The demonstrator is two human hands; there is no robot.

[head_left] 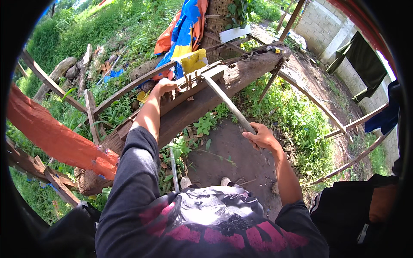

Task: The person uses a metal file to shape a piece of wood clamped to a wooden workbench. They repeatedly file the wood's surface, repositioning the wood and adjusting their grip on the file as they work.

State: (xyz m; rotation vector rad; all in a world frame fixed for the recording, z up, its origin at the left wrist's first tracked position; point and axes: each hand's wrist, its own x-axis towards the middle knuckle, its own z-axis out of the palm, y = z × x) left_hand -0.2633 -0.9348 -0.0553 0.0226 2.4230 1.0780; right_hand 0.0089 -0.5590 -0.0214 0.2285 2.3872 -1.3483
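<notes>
My right hand [260, 136] is wrapped round the near end of a long grey bar [230, 105]. From there the bar slants up and left, and its far end rests at a board [189, 91] on top of a heavy timber beam [206, 96]. Several short rusty-looking pegs [188, 81] stand up from this board, left of the bar's far end. Beside those pegs my left hand [164, 87] is closed at the board's edge. Whatever its fingers grip is too small or hidden to make out.
Blue, orange and yellow tarpaulin [185, 38] hangs behind the beam by a tree trunk [217, 26]. An orange cloth strip [60, 133] crosses at left. Thin wooden rails [316, 101] run on the right, before a block wall [314, 26]. Bare soil [228, 150] lies at my feet.
</notes>
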